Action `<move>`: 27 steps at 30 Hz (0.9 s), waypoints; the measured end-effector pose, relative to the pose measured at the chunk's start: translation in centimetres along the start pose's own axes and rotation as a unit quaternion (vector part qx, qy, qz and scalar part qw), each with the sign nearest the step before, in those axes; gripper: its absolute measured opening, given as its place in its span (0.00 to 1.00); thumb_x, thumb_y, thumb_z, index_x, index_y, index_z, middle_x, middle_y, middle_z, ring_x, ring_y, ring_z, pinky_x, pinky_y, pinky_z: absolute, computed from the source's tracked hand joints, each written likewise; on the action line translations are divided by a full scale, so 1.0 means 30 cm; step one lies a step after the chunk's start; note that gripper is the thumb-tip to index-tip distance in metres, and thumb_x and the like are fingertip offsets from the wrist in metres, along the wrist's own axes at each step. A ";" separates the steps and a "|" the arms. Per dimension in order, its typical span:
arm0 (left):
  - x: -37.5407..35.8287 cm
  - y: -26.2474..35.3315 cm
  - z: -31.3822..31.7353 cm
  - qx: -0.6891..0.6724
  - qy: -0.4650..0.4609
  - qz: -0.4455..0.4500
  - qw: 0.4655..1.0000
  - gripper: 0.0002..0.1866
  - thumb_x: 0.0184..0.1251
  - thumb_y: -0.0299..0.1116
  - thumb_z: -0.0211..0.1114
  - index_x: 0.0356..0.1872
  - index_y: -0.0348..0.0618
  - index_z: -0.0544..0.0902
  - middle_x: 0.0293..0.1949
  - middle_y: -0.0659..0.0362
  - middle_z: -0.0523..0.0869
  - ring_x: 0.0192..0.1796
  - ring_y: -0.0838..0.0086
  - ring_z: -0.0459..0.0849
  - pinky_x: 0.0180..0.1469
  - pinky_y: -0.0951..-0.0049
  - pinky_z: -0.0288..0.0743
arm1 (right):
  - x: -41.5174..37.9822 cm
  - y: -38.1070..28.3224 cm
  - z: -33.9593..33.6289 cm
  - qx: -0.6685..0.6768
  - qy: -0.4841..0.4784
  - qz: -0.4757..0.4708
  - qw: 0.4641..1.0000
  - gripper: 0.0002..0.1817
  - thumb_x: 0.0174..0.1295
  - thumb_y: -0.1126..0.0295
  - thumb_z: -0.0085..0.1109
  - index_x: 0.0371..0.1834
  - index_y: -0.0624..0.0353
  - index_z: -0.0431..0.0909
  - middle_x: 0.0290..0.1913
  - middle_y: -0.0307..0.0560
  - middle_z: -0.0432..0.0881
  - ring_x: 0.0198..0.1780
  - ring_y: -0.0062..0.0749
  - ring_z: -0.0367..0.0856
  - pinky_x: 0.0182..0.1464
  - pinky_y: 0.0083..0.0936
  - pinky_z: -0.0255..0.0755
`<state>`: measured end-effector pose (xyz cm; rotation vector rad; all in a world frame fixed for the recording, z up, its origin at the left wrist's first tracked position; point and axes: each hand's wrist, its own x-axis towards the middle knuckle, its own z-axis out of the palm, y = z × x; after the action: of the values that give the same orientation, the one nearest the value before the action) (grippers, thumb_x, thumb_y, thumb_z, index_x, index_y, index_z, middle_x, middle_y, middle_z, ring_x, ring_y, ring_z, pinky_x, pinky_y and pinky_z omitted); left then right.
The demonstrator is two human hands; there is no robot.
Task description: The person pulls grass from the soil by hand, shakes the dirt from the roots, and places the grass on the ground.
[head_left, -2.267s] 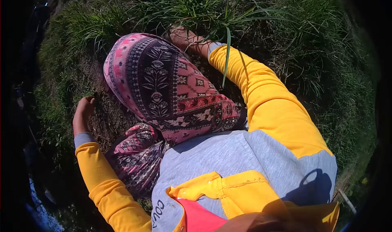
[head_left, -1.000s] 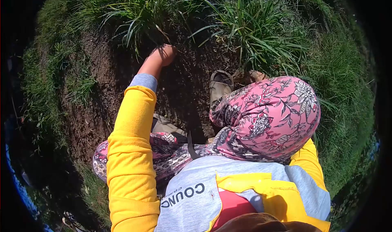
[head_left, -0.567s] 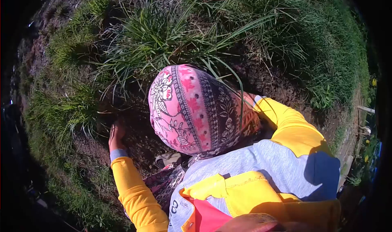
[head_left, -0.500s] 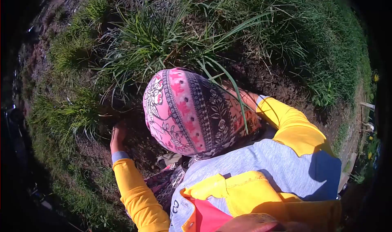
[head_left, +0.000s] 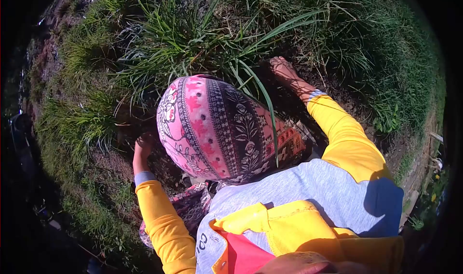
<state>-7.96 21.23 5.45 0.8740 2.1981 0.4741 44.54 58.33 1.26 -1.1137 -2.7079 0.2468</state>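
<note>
My right hand [head_left: 285, 72] is at the bare soil beside the grass bank, its fingers curled in; what they hold, if anything, is hidden. My left hand [head_left: 142, 149] reaches down into shade beside a small grass tuft [head_left: 89, 122], its fingers lost in the dark. Between the hands is my bent knee under pink and black patterned cloth [head_left: 212, 124]. A large clump of long green blades [head_left: 178, 42] grows just beyond the knee. One long blade [head_left: 263, 93] arches over the cloth.
Dense grass [head_left: 366, 47] covers the right side. Dark bare soil [head_left: 333, 88] shows beneath its edge. Smaller tufts [head_left: 91, 52] grow at the left. A pale stick or post [head_left: 436, 137] lies at the far right.
My right hand has come out from behind the knee and moved forward to the soil by the grass. The left hand has shifted slightly forward. The knee appears a little further left.
</note>
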 end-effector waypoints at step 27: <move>-0.031 0.007 -0.026 -0.003 -0.046 0.028 0.999 0.15 0.63 0.39 0.50 0.38 0.37 0.79 0.35 0.46 0.82 0.40 0.57 0.81 0.39 0.62 0.72 | -0.363 0.184 -0.297 -0.165 -0.163 0.159 0.960 0.16 0.49 0.66 0.55 0.42 0.58 0.75 0.58 0.46 0.65 0.60 0.42 0.60 0.59 0.41 0.56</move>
<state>-7.96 20.66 6.53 0.9379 2.0913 0.4581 58.04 55.17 7.26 -1.7500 -2.9124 0.0231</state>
